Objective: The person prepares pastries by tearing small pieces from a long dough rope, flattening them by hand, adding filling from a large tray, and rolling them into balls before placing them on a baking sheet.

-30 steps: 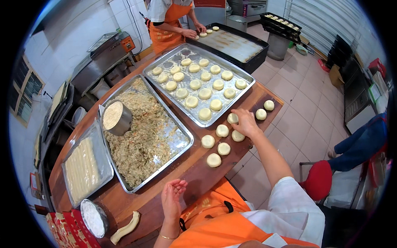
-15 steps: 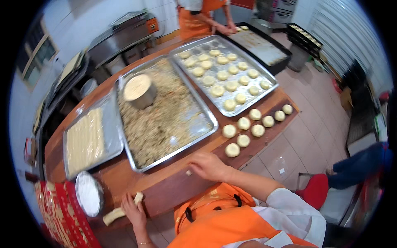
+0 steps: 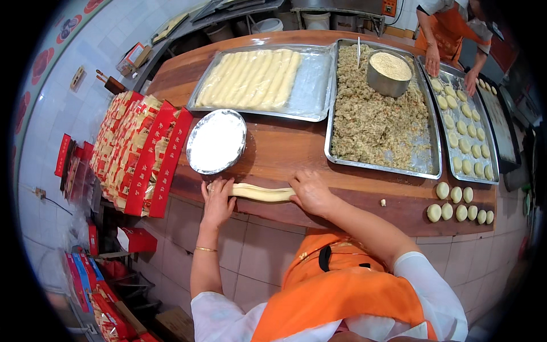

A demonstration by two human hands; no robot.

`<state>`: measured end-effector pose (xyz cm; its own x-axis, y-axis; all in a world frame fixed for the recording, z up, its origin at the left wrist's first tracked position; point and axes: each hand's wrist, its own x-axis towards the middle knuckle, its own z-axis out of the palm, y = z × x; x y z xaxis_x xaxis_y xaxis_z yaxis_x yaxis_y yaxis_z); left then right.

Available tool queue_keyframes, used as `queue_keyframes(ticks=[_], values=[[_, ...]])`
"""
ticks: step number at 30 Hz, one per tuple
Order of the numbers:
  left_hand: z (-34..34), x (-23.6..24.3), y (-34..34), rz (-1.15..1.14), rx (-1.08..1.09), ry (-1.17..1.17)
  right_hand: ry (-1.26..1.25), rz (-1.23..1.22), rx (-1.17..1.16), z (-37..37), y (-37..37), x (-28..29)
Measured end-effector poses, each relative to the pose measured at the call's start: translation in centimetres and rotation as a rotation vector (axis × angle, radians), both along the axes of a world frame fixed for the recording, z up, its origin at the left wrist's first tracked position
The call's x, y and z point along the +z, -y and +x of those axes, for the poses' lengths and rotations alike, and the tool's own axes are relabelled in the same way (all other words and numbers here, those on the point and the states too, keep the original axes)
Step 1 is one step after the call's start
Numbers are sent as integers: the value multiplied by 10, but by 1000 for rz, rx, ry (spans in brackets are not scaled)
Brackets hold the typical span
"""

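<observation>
A pale strip of dough [image 3: 262, 192] lies stretched along the near edge of the wooden table, with a lengthwise crease in it. My left hand [image 3: 217, 199] grips its left end, thumb on the near side. At the right end my right hand [image 3: 310, 192] has its fingers closed on the dough. Just beyond my left hand stands a metal bowl of white flour [image 3: 216, 141]. A small scrap of dough [image 3: 383, 202] sits on the wood to the right, apart from my right hand.
A tray of long dough rolls [image 3: 250, 77] and a tray of crumbly filling [image 3: 376, 128] holding a metal pot [image 3: 388, 74] stand beyond. Round dough cakes [image 3: 448, 212] sit at the right. A co-worker's hands [image 3: 450, 71] reach over a tray of cakes [image 3: 481, 178]. Red packages [image 3: 131, 151] are piled left.
The view has swung left. My right hand has left the small scrap and come to the dough strip's right end. The strip, bent before, now lies nearly straight between both hands.
</observation>
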<state>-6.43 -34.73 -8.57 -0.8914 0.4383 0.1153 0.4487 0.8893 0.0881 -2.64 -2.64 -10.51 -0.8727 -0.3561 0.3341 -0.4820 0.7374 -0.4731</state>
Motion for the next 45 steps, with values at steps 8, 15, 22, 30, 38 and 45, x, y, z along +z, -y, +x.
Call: queue_keyframes(ticks=[8, 15, 22, 30, 38, 45], values=[[-11, 31, 8, 228, -66, 267, 410, -248, 24, 19, -1, 24], [9, 65, -101, 430, -420, 641, 645, -455, -241, 124, -154, 66], [63, 21, -186, 417, -526, 46, -24, 15, -538, 174, -152, 43], [80, -27, -221, 621, -590, 112, 42, -195, -308, 149, -135, 7], [63, -26, -231, 549, -587, 112, 90, -163, -396, 134, -139, 8], [85, -3, -190, 225, -358, -175, -85, -121, -87, 115, -74, 17]])
